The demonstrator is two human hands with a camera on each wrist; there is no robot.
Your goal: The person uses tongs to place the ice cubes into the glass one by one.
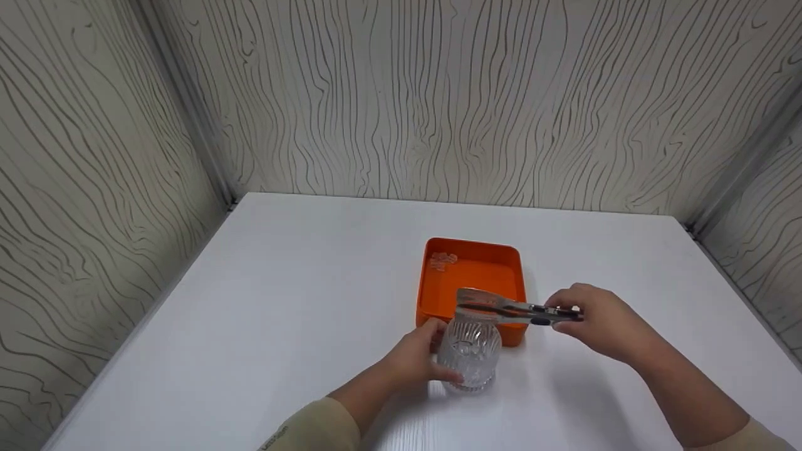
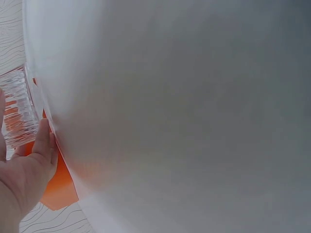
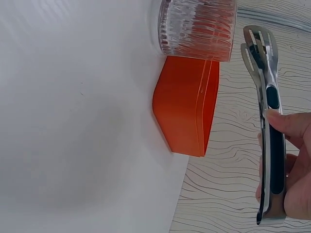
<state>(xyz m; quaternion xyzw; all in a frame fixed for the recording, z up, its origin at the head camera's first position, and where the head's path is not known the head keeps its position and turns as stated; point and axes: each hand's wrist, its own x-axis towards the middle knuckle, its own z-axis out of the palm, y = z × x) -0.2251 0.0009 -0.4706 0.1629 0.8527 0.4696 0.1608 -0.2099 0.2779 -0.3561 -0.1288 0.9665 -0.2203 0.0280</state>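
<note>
My left hand (image 1: 410, 357) holds a ribbed clear glass jar (image 1: 473, 360) upright on the table, thumb in front and fingers at its far side. Clear shapes show low in the jar, but I cannot tell them from the glass pattern. With my right hand (image 1: 604, 319) I grip metal tongs (image 3: 272, 121) with dark handle inlays. Their slotted heads lie over the jar's mouth in the head view; whether they pinch anything is unclear. Just behind the jar sits an orange box (image 1: 473, 250), with small clear pieces (image 1: 443, 260) in its far left corner.
The white table (image 1: 301, 269) meets wood-grain patterned panels (image 1: 401, 100) at the back and both sides. In the left wrist view, the pale table surface fills most of the frame.
</note>
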